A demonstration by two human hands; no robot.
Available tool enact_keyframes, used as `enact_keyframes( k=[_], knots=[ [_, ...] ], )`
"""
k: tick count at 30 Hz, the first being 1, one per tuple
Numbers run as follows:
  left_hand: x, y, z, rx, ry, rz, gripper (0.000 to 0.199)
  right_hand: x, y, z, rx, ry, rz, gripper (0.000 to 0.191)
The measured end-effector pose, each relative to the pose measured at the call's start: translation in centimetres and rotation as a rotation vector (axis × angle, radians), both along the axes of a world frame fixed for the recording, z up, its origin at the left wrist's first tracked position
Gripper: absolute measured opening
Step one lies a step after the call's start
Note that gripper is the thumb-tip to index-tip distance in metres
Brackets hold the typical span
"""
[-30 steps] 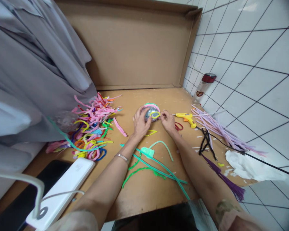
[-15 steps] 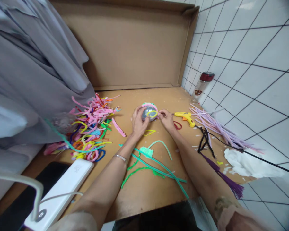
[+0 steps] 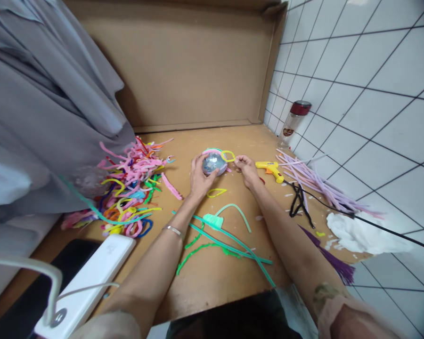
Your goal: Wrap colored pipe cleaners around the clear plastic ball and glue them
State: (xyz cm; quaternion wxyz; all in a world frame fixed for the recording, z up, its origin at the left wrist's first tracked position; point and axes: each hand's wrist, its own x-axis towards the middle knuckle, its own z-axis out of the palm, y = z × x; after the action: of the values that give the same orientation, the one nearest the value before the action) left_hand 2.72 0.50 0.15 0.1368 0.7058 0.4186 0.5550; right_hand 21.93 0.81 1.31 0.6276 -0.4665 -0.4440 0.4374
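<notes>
My left hand [image 3: 199, 176] is wrapped round a clear, shiny ball [image 3: 214, 163] that has pink and green pipe cleaner along its far rim. My right hand [image 3: 246, 168] pinches the end of a yellow pipe cleaner loop [image 3: 228, 156], which overlaps the ball's upper right edge; whether it touches the ball I cannot tell. Just below the ball, a second yellow loop [image 3: 216, 192] lies on the table. A yellow hot glue gun [image 3: 270, 169] rests to the right of my right hand, its nozzle partly hidden behind that hand.
Tangled pipe cleaners [image 3: 134, 165] are heaped at left, beside a white power bank [image 3: 88, 282]. Teal strips [image 3: 233, 235] lie between my forearms. Lilac stems [image 3: 314, 188], a purple tassel [image 3: 334, 263], white wadding [image 3: 363, 233] and a red-lidded bottle [image 3: 294, 123] are at right.
My right hand has drawn the yellow loop from the front of the ball up and right to its upper edge. My left hand still holds the ball. The view has shifted slightly.
</notes>
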Motion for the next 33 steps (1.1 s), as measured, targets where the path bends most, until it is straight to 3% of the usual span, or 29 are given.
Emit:
enact_keyframes(
  k=[5,15,33],
  knots=[
    [0.0,0.1,-0.2,0.027,-0.01,-0.023,0.051,-0.5,-0.1,0.1,0.066,-0.072,-0.007,0.016],
    [0.0,0.2,-0.1,0.012,-0.02,-0.015,0.05,-1.4,0.8,-0.7,0.031,-0.32,-0.015,0.01],
    [0.0,0.2,0.2,-0.046,-0.042,-0.022,0.054,-1.6,0.4,0.3,0.045,-0.437,-0.041,0.005]
  ],
)
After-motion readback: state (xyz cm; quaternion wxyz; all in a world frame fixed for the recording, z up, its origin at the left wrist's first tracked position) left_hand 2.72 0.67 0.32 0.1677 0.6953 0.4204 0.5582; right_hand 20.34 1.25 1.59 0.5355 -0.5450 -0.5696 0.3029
